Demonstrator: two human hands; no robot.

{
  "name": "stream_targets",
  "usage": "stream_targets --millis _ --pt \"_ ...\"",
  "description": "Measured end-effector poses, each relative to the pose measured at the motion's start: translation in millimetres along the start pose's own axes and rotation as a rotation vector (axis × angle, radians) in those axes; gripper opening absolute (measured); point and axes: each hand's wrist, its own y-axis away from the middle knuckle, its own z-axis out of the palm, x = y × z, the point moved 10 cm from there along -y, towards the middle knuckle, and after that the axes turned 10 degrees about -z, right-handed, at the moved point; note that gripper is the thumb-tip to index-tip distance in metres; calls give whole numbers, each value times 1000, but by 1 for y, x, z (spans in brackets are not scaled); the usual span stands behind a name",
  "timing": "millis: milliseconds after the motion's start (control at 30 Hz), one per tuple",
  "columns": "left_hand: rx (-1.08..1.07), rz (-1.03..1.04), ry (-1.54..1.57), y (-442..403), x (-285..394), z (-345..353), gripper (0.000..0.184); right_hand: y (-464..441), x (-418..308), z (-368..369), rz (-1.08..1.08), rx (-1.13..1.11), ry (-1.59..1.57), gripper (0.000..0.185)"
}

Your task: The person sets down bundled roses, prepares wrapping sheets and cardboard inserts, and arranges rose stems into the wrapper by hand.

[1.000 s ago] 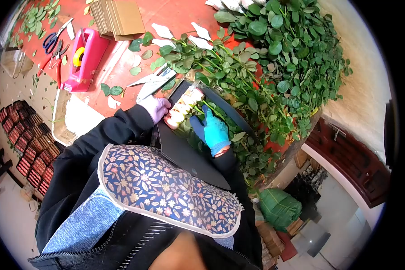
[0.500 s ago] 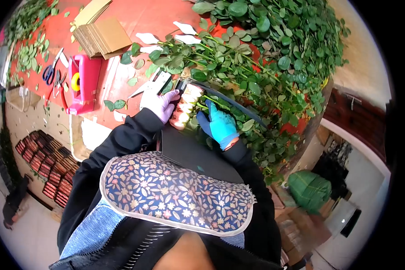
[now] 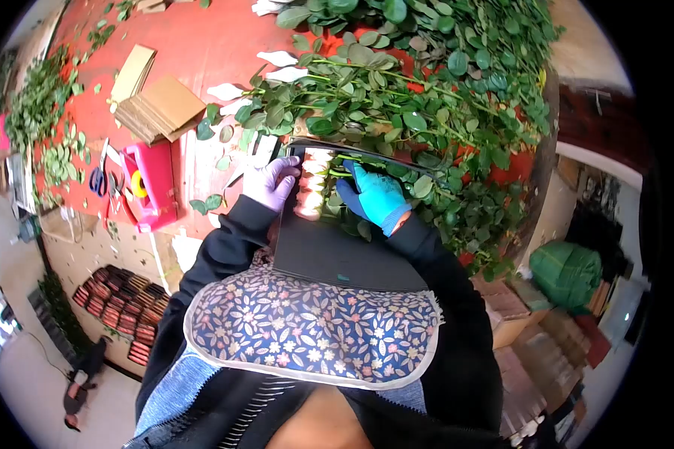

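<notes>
Pale pink-and-cream roses (image 3: 312, 187) lie in a row of heads on a black wrapping sheet (image 3: 329, 251), which rests against my lap. My left hand (image 3: 269, 184), in a lavender glove, has its fingers curled at the sheet's left edge beside the blooms. Its fingertips are partly hidden. On the other side, my right hand (image 3: 378, 198) wears a blue glove; thumb and fingers curve around the green rose stems just behind the heads. The dark upper edge of the sheet runs above both hands.
Leafy stems (image 3: 419, 120) cover the red table's (image 3: 195, 45) right side, some with white-sleeved heads (image 3: 286, 74). At left are cardboard pieces (image 3: 165, 105), a pink tape dispenser (image 3: 151, 187) and scissors (image 3: 99, 176). A distant person (image 3: 82, 382) and stacked bundles (image 3: 120, 303) appear lower left.
The view has shifted, so table items appear lower and bodies farther right. The rose row now looks straighter and more upright in view; both hands stay beside it.
</notes>
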Motion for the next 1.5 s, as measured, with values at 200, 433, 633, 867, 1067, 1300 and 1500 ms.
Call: stream_targets --millis 200,433,633,867,1067,1300,1500 --pt "45 546 -703 16 85 26 39 -2 4 -1 -1 12 -34 55" --pt "-109 494 -619 -23 49 51 50 -7 6 -2 -45 94 -10 44" --pt "-75 602 -679 -11 58 53 44 18 -1 -20 -286 105 -199 36" --pt "-153 383 -437 -16 71 11 43 161 27 -103 428 527 -1098 31" --pt "-695 -213 -993 125 -106 -73 21 233 62 -31 485 623 -1304 39" --pt "-454 265 -1044 105 -145 87 60 201 17 0 558 625 -1415 34" --pt "-435 -157 -1249 -85 -251 132 82 255 -35 0 877 536 -1205 33"
